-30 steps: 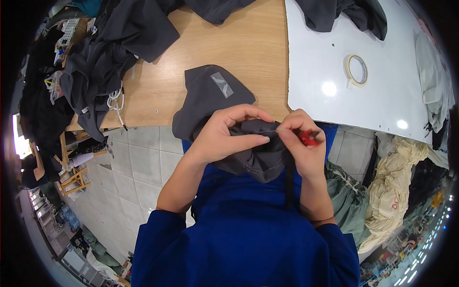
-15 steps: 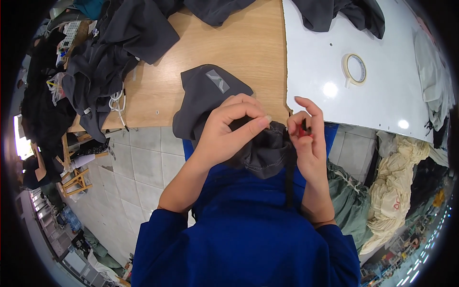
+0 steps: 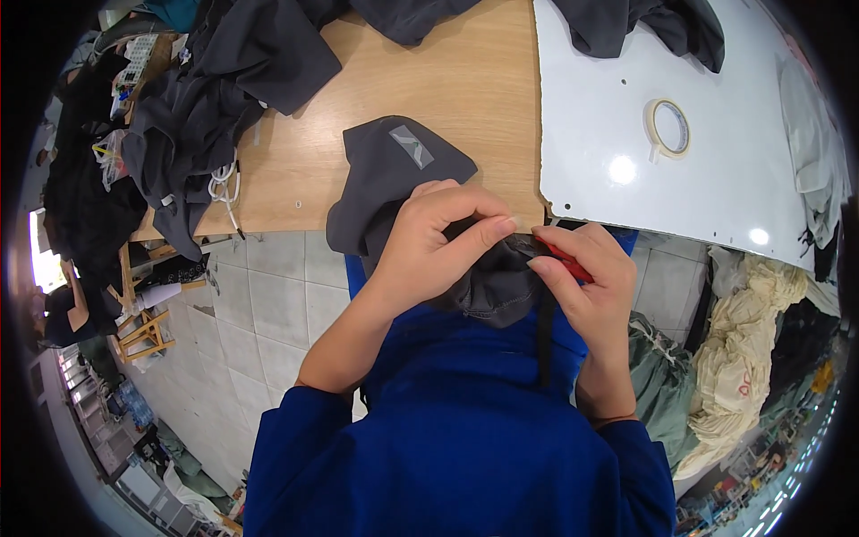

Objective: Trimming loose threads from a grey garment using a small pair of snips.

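A dark grey garment lies bunched between my hands at the table's near edge. Part of it spreads onto the wood, showing a lighter grey patch. My left hand is closed on the garment, thumb and forefinger pinching its edge. In my right hand is a small red-handled tool that looks like thread snips. Its dark tip points left, at the cloth near my left fingertips. My fingers cover much of the tool, so whether its blades touch the fabric is unclear. A black strap hangs below the cloth.
More dark grey garments are heaped at the left, with a white cord hanging there. A tape roll lies on the white board to the right. Cream cloth and a green bundle stand at lower right.
My right hand has turned and closed around the red-handled snips, bringing them left to the cloth; its fingers were raised before. My left hand keeps its pinch on the garment.
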`<state>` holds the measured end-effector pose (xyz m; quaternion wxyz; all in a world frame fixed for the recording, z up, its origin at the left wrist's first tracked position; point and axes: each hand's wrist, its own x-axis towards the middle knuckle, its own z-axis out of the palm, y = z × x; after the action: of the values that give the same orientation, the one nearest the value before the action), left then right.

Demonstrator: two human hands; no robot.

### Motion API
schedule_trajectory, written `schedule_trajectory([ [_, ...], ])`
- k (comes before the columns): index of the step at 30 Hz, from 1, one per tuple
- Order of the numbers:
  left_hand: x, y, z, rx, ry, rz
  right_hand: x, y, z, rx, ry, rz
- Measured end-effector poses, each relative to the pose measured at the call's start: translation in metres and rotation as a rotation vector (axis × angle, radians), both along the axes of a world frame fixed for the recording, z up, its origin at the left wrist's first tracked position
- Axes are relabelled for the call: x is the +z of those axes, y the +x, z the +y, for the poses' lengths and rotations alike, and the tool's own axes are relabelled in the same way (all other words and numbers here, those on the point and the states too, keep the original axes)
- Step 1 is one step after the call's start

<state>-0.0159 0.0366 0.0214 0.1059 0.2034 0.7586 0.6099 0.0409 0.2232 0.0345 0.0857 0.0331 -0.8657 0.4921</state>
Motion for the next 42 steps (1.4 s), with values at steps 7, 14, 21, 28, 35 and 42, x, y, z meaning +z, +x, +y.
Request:
schedule_trajectory([
  [7, 0.002, 0.0, 0.001, 0.019, -0.015, 0.007, -0.001, 0.001, -0.001, -0.034, 0.028, 0.023],
  [14, 0.002, 0.0, 0.001, 0.001, -0.019, 0.004, -0.002, 0.001, 0.0, -0.038, 0.033, 0.037],
  [21, 0.0, 0.001, -0.001, 0.07, 0.06, 0.015, 0.0, -0.001, 0.0, -0.078, -0.05, 0.044],
  [28, 0.003, 0.001, -0.012, 0.184, 0.279, -0.123, 0.006, -0.004, -0.005, -0.059, -0.117, 0.023],
  [35, -0.002, -0.003, -0.015, 0.336, 0.243, -0.055, 0.006, -0.019, -0.017, 0.048, 0.11, 0.224],
  [42, -0.005, -0.01, -0.016, 0.333, 0.269, -0.022, 0.007, -0.027, -0.021, -0.023, 0.27, 0.249],
])
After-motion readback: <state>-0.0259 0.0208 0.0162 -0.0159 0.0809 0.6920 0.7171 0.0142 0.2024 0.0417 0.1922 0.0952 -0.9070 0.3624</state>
